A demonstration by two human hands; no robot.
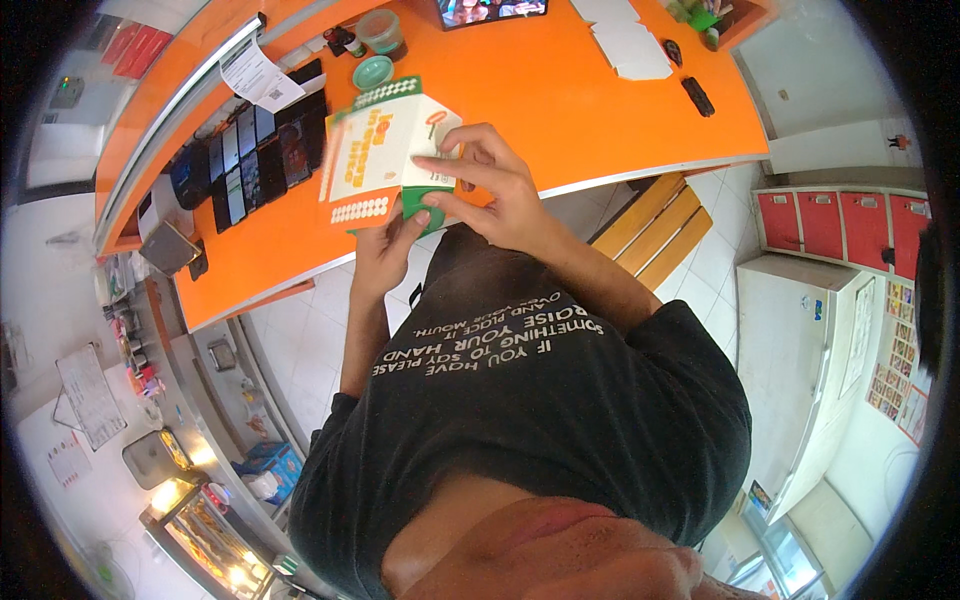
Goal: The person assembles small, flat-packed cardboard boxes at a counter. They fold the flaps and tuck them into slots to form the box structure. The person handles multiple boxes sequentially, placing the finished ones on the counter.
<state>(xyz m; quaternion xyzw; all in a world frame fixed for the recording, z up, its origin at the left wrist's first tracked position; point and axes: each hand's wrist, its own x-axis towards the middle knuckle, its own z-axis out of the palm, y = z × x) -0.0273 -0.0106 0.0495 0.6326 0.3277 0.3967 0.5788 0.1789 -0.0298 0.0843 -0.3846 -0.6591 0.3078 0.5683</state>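
Note:
A white cardboard food box point(385, 150) with orange and green printing is held over the near edge of the orange table. Its panels are partly folded, and scalloped flaps stick out at its far and near left ends. My left hand point(385, 252) grips the box from below at its near side, thumb up against the green flap point(427, 208). From the right, my right hand point(505, 195) has its thumb on that green flap and its index finger lying on the white side panel. Some fingertips of my left hand are hidden behind the box.
Several phones point(240, 160) lie in rows at the left of the orange table point(560, 110). A green bowl point(373, 72) and clear tub point(382, 34) stand beyond the box. Flat white cardboard point(632, 50) lies far right near a black object point(698, 97). A wooden slatted bench point(655, 228) stands right.

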